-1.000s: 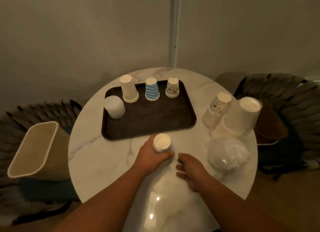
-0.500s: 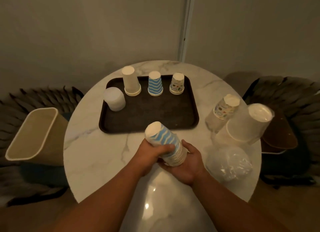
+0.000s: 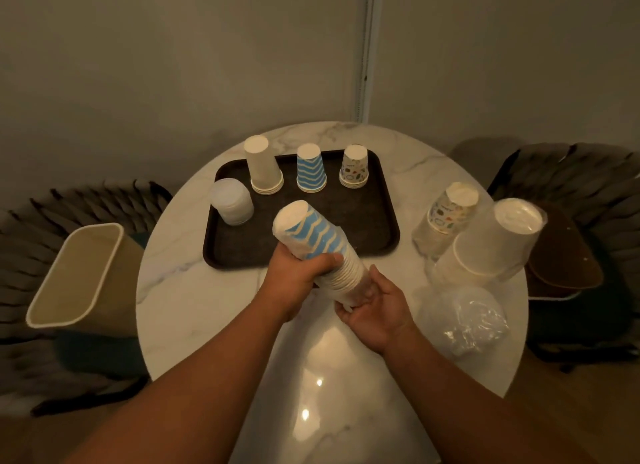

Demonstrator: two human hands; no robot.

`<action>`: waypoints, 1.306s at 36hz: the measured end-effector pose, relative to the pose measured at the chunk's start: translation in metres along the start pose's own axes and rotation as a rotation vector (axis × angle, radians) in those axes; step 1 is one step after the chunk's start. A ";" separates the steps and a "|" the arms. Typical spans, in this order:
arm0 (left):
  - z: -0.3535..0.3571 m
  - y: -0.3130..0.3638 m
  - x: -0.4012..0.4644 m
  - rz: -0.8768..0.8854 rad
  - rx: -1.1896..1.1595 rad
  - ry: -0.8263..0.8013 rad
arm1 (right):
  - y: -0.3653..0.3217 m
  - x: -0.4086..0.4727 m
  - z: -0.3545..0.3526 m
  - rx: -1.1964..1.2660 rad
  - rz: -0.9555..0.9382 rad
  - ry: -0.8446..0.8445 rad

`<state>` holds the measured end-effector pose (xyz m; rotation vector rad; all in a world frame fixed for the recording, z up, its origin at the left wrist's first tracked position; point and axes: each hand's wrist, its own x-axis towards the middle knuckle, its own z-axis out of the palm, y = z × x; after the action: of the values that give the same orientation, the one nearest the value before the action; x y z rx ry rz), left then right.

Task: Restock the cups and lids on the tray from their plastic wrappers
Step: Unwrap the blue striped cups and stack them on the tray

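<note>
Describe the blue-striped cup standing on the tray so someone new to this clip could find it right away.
Start at the dark brown tray on the round marble table. Three upside-down cup stacks stand along its far edge, and the blue-striped cup is the middle one. It alone there has blue wavy stripes: the stack on its left is plain white, the one on its right has small coloured spots.

Left hand point(image 3: 298, 276) grips wrapped stack of blue wave cups point(image 3: 318, 245) mid-stack, tilted, closed base up-left, above near edge of tray point(image 3: 388, 235). Right hand point(image 3: 377, 308) cups stack's lower rim end, fingers curled round wrapper. Tray on round marble table point(image 3: 194, 290) holds 3 upside-down stacks: plain cups point(image 3: 261, 166), blue wave cup point(image 3: 310, 169), patterned cups point(image 3: 354, 167); lid stack point(image 3: 232, 204) at its left edge. Right of tray: wrapped patterned cups point(image 3: 446, 211), wrapped large white cups point(image 3: 491, 242), wrapped clear lids point(image 3: 467, 318). Beige bin point(image 3: 79, 276) left of table.
</note>
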<state>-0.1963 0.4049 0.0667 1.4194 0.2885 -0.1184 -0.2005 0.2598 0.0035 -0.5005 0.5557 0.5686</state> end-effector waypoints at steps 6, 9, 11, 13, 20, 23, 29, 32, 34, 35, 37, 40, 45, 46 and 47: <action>-0.005 0.007 0.005 -0.017 -0.015 0.011 | 0.006 0.003 -0.020 0.105 0.014 0.104; -0.003 0.010 0.006 -0.024 -0.015 0.003 | 0.014 0.007 -0.024 -0.124 0.113 0.213; -0.001 0.012 0.007 -0.026 -0.010 -0.006 | 0.019 0.007 -0.025 -0.228 0.119 0.257; 0.000 0.013 0.007 -0.021 -0.005 -0.022 | 0.018 0.009 -0.025 -0.258 0.006 0.296; 0.002 0.012 0.008 -0.003 0.017 -0.002 | 0.008 0.013 -0.020 -0.360 -0.352 0.267; 0.005 0.013 0.005 0.003 0.001 -0.004 | 0.005 0.007 -0.013 -0.542 -0.318 0.152; 0.007 0.014 0.003 -0.003 -0.016 -0.015 | 0.001 -0.001 0.000 -0.386 -0.043 -0.003; 0.003 0.014 0.003 -0.015 -0.013 0.011 | -0.006 0.001 -0.005 -0.236 -0.016 -0.070; 0.003 0.014 0.003 -0.013 -0.020 0.043 | -0.008 -0.001 -0.007 -0.115 -0.033 -0.092; 0.003 0.014 0.002 -0.006 -0.027 0.060 | -0.008 -0.004 -0.004 -0.067 -0.026 -0.116; 0.003 0.014 0.002 0.013 -0.040 0.082 | -0.006 -0.007 -0.002 -0.045 -0.014 -0.179; 0.005 0.014 0.001 0.037 -0.053 0.076 | -0.003 -0.002 -0.004 -0.070 0.018 -0.271; 0.007 0.011 0.000 0.127 0.096 0.170 | -0.001 0.004 -0.005 -0.008 0.013 -0.297; 0.006 0.009 0.001 0.157 0.154 0.196 | 0.000 0.006 -0.006 0.006 0.014 -0.291; 0.004 0.007 0.002 0.185 0.203 0.220 | 0.001 0.006 -0.006 0.009 0.020 -0.279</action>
<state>-0.1921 0.4017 0.0731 1.6564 0.3311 0.1653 -0.1988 0.2590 -0.0047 -0.3986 0.2980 0.6421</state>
